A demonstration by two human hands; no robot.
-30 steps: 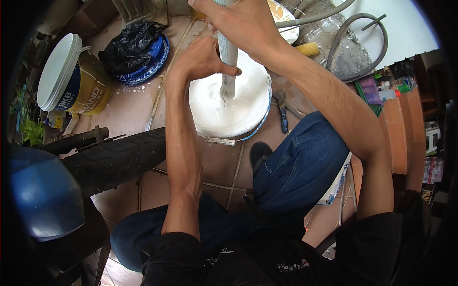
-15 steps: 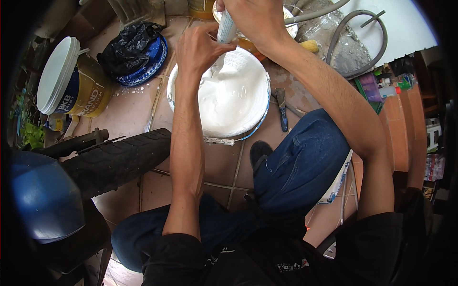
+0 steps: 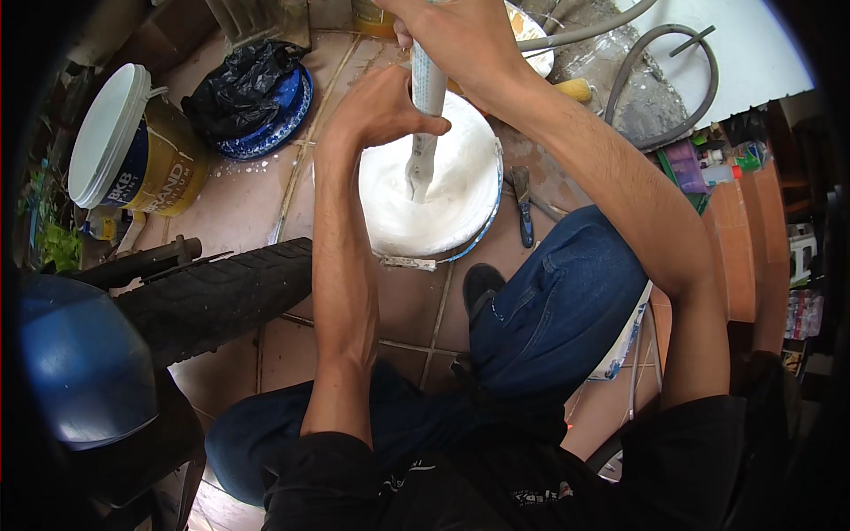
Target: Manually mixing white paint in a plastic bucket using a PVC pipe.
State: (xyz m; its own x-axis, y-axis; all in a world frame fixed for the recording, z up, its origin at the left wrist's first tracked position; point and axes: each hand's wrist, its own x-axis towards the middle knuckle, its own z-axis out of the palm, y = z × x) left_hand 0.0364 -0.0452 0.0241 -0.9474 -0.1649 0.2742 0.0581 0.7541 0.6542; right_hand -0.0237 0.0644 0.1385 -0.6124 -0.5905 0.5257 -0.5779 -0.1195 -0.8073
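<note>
A bucket of thick white paint (image 3: pixel 438 226) stands on the floor in front of me. A white pipe (image 3: pixel 428 84) stands nearly upright in it, its smeared lower end sunk in the paint. My right hand (image 3: pixel 465 44) is closed round the pipe's upper part, near the top edge of the view. Lower down, my left hand (image 3: pixel 385 108) is closed about the pipe, thumb across its near side; most of its fingers are hidden. A putty knife (image 3: pixel 524 208) with a blue handle lies right of the bucket.
A lidded yellow-and-blue paint bucket (image 3: pixel 168 164) is at the left. A black plastic bag (image 3: pixel 239 93) rests on a blue lid (image 3: pixel 292 119). A motorcycle tyre (image 3: pixel 230 301) juts in from the left. A grey hose (image 3: pixel 637 71) and a paint roller (image 3: pixel 575 88) lie at the upper right.
The pipe has swung round in the paint, and more of its length now shows above the surface. My left hand has shifted slightly down and right; my right hand has moved slightly left.
</note>
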